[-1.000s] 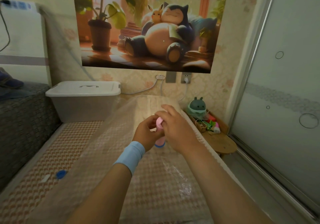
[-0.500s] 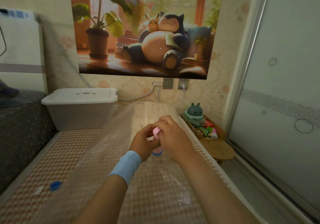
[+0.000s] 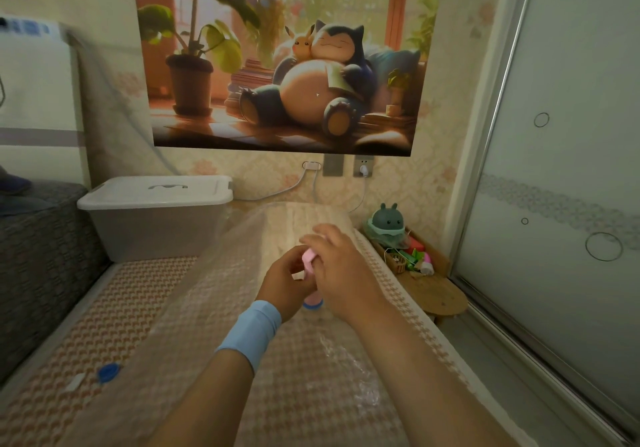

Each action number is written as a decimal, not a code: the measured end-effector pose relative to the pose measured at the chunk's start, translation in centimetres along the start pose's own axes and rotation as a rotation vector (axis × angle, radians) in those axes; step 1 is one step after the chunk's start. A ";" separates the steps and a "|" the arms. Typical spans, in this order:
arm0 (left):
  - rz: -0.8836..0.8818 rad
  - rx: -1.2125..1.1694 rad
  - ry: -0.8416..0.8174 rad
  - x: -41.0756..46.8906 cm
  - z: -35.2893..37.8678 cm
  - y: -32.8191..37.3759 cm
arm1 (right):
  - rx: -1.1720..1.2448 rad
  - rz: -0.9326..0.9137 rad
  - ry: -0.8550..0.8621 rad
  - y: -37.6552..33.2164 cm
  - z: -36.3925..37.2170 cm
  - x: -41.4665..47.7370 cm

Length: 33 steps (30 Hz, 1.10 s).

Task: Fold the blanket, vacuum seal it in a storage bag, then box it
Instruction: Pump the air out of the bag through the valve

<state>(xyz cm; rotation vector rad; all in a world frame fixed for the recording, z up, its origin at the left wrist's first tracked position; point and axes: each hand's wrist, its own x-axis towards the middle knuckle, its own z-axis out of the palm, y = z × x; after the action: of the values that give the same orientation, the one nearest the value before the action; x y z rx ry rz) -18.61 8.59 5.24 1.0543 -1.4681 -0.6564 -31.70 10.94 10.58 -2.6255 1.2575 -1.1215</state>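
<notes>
Most of the pink pump [image 3: 309, 258] is hidden inside the two hands; only its top and a strip down to the blue valve [image 3: 312, 304] show. The left hand [image 3: 287, 282], with a blue wristband [image 3: 251, 332], has its fingers curled round the pump from the near side. The right hand [image 3: 341, 270] wraps it from the right, fingertips blurred.

The clear storage bag [image 3: 194, 308] lies on a bed [image 3: 138, 284] with a checked cover. A blue cap [image 3: 108, 372] and a white clip [image 3: 75, 382] sit at its left edge. A white-lidded box [image 3: 156, 225] stands against the wall under a poster [image 3: 287, 66], and a wooden stool [image 3: 436, 294] with toys stands beside a sliding door [image 3: 561, 169].

The bag's long axis runs away from the person toward the wall, with the pale blanket [image 3: 311, 218] inside at the far end. The pump stands roughly upright on the valve.
</notes>
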 end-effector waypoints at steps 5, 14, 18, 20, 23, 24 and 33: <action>0.010 -0.040 -0.010 0.0 -0.1 0.3 | -0.026 -0.125 0.208 -1.4 -2.8 0.8; -0.010 -0.014 0.001 0.1 0.1 -0.1 | 0.034 -0.109 0.271 -1.3 -0.7 0.6; -0.006 -0.004 0.016 -0.1 -0.3 -0.3 | 0.008 0.033 -0.046 -0.1 0.4 0.3; -0.009 -0.032 0.011 -0.1 -0.4 -0.1 | 0.015 -0.063 0.121 -1.4 -1.2 0.9; -0.001 -0.036 -0.015 0.1 -0.4 -0.3 | 0.044 -0.254 0.512 -3.7 -3.9 1.9; -0.006 -0.032 -0.022 0.2 -0.4 -0.4 | 0.052 -0.289 0.593 -4.1 -4.5 2.2; -0.011 -0.021 0.019 -0.2 -0.6 -0.5 | 0.002 0.013 -0.024 -0.5 1.0 0.5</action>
<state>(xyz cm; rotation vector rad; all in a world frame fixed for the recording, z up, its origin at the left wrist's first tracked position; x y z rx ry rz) -17.93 8.61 4.81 1.0505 -1.4370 -0.6669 -30.52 10.69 10.35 -2.6181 1.2663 -1.0852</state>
